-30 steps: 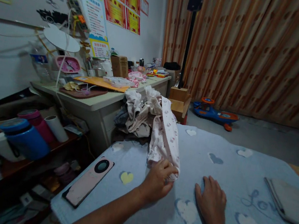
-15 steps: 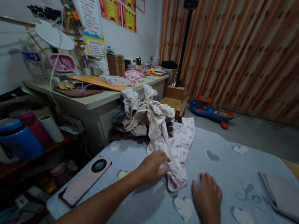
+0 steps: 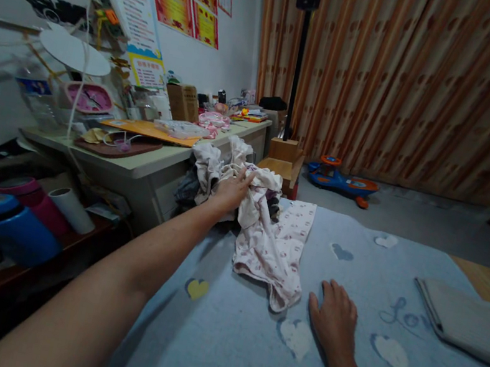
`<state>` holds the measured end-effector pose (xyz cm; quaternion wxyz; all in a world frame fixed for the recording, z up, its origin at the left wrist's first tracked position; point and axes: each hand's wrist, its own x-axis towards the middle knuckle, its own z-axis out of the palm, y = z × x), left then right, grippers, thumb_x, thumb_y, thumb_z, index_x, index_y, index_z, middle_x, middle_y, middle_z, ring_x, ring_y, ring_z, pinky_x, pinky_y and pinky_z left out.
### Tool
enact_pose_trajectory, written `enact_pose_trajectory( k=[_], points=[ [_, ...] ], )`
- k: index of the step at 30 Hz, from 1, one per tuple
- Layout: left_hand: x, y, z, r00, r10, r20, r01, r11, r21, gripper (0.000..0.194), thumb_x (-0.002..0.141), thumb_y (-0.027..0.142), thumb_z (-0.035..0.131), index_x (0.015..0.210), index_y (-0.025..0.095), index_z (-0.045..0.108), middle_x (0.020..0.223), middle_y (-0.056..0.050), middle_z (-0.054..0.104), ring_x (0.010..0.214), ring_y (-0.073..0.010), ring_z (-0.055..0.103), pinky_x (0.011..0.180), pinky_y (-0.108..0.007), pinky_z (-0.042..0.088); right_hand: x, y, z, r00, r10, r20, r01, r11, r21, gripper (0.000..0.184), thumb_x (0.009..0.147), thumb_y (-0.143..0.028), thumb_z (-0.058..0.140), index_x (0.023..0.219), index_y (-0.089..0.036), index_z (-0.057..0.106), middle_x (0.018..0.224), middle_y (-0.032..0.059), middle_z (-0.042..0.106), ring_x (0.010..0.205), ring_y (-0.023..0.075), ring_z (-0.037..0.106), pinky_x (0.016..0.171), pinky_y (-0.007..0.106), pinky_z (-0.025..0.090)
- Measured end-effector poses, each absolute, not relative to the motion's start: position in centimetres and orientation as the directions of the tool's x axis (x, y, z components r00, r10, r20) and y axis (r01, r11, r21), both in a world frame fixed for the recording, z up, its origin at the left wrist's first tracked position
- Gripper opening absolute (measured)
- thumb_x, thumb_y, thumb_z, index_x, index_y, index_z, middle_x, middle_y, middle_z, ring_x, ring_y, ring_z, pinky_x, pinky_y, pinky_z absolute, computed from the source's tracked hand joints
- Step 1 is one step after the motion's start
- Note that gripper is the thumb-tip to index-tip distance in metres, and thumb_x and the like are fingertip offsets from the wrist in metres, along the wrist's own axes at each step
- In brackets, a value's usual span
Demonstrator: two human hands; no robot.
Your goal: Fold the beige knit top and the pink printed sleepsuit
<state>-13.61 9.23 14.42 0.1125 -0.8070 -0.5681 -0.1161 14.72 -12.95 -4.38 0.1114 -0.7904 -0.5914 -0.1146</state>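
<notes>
My left hand (image 3: 232, 193) reaches out to the heap of crumpled clothes (image 3: 210, 168) at the bed's far left corner. Its fingers are stretched over pale cloth in the heap and do not look closed round any of it. A white pair of children's trousers (image 3: 274, 249) with a small print trails from the heap onto the blue bedspread (image 3: 235, 346). To the right of the trousers, my right hand (image 3: 335, 319) lies flat on the bedspread, fingers a little apart, holding nothing.
A folded grey cloth (image 3: 468, 318) lies on the right side of the bed. Left stands a cluttered desk (image 3: 134, 164), with a shelf of bottles, one a blue bottle (image 3: 12, 228), below. A black pole (image 3: 296, 79) and a blue ride-on toy (image 3: 342, 182) are beyond the bed.
My left hand has moved from the printed trousers up and left to the heap. The trousers lie a little more spread out. My left arm now hides the phone. My right hand stays put.
</notes>
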Motion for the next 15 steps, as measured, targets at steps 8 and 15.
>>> enact_pose_trajectory(
  k=[8,15],
  points=[
    [-13.6,12.9,16.0,0.154,0.921,0.357,0.85,-0.307,0.428,0.01,0.075,0.026,0.069,0.078,0.017,0.071,0.092,-0.014,0.07,0.109,-0.036,0.061,0.093,-0.044,0.045,14.5,-13.1,-4.2,0.286,0.904,0.317,0.957,-0.289,-0.037,0.044,0.095,-0.036,0.045,0.13,-0.013,0.057,0.142,0.0146,0.054,0.133,0.031,0.043,0.11,0.048,0.029],
    [-14.0,16.9,18.0,-0.192,0.916,0.353,0.452,-0.237,0.86,0.018,0.08,0.028,0.06,0.065,0.018,0.056,0.061,-0.004,0.057,0.075,-0.0245,0.066,0.064,-0.03,0.05,14.6,-13.0,-4.3,0.286,0.905,0.316,0.957,-0.286,-0.047,0.043,0.095,-0.036,0.045,0.13,-0.013,0.057,0.142,0.0149,0.054,0.132,0.0313,0.044,0.11,0.048,0.03]
  ],
)
